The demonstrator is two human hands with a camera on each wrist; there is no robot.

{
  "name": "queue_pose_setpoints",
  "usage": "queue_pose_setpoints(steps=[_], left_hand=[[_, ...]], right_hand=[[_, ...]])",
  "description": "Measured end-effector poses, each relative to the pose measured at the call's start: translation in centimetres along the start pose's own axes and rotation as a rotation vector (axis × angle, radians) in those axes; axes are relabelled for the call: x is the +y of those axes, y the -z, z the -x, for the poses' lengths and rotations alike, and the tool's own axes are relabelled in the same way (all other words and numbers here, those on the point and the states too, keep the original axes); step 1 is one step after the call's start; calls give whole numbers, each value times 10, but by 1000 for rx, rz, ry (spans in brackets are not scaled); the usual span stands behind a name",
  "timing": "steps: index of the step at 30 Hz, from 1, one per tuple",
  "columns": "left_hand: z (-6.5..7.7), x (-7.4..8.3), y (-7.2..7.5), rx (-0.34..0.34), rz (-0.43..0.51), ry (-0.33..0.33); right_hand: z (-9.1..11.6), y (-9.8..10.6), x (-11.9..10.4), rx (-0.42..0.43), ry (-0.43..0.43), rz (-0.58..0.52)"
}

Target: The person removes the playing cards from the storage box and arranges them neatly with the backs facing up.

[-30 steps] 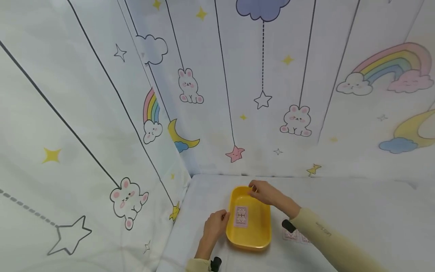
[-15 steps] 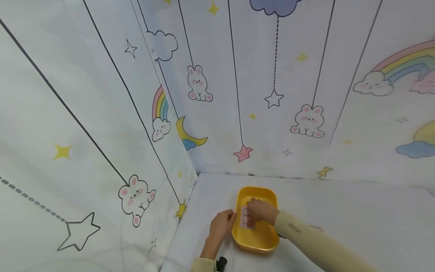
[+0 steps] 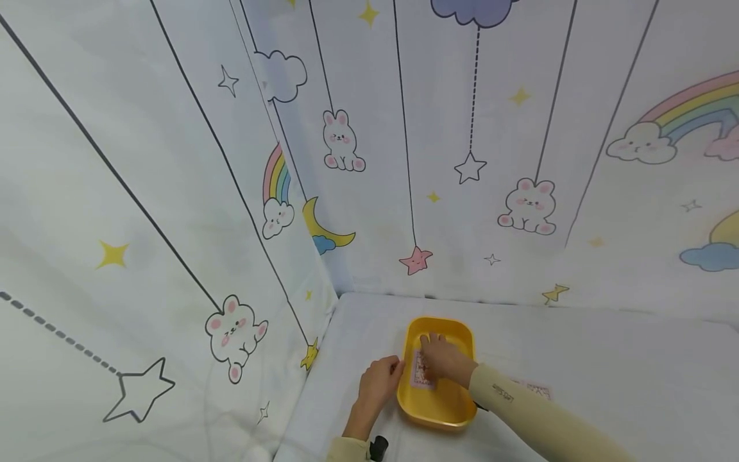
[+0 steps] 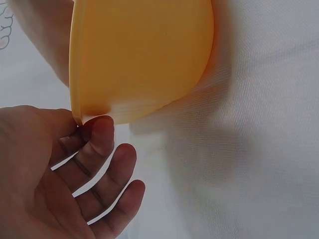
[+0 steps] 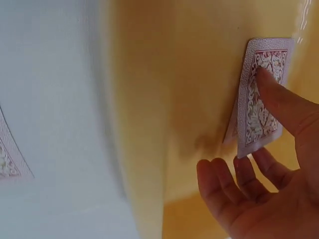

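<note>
A yellow plastic tray (image 3: pixel 436 416) rests on the white cloth. At its left side my left hand (image 3: pixel 378 386) pinches the rim between thumb and index finger; in the left wrist view the other fingers (image 4: pixel 123 162) hang loosely beside the wall. My right hand (image 3: pixel 446 360) is inside the tray, over a playing card (image 3: pixel 422 375) lying back up with a red patterned design. In the right wrist view the thumb presses the back of that card (image 5: pixel 264 107), and fingers hold its lower edge, tilted up. Part of another card (image 5: pixel 231 130) shows behind it.
Two more playing cards (image 3: pixel 538 389) lie on the cloth right of the tray, partly hidden by the right sleeve (image 3: pixel 519 404). One card's corner (image 5: pixel 10 159) shows in the right wrist view. A white printed curtain (image 3: pixel 416 160) stands behind and at the left.
My right hand has come down from the tray's far rim onto the card inside it. The left hand stays at the left rim. The head view has shifted slightly.
</note>
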State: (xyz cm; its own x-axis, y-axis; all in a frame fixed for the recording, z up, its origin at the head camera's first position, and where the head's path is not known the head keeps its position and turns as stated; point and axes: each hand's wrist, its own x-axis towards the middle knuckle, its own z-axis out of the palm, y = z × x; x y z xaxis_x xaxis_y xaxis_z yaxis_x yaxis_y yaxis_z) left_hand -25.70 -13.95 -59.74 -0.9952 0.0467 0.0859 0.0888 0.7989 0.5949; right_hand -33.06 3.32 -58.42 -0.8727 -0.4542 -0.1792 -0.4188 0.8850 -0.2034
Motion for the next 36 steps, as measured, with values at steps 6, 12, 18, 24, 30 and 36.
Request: queue_pose_setpoints(steps=[6,12,18,24,30,36], left_hand=[[0,1,-3,-9,-6,3],[1,3,-7,-16,6,7],[2,7,-10,-14,7,5],[0,8,-10,-15,14,5],[0,8,-6,-21,14,18],[1,2,-1,-4,11,36]], right_hand=[[0,3,8,-28,-17,-198],[0,4,18,-19,-6,-246],[5,4,20,-3,-17,-167],[11,17,21,-11,-30,-298],[18,33,37,-58,17,-645],[40,48,62,-77,84,-820]])
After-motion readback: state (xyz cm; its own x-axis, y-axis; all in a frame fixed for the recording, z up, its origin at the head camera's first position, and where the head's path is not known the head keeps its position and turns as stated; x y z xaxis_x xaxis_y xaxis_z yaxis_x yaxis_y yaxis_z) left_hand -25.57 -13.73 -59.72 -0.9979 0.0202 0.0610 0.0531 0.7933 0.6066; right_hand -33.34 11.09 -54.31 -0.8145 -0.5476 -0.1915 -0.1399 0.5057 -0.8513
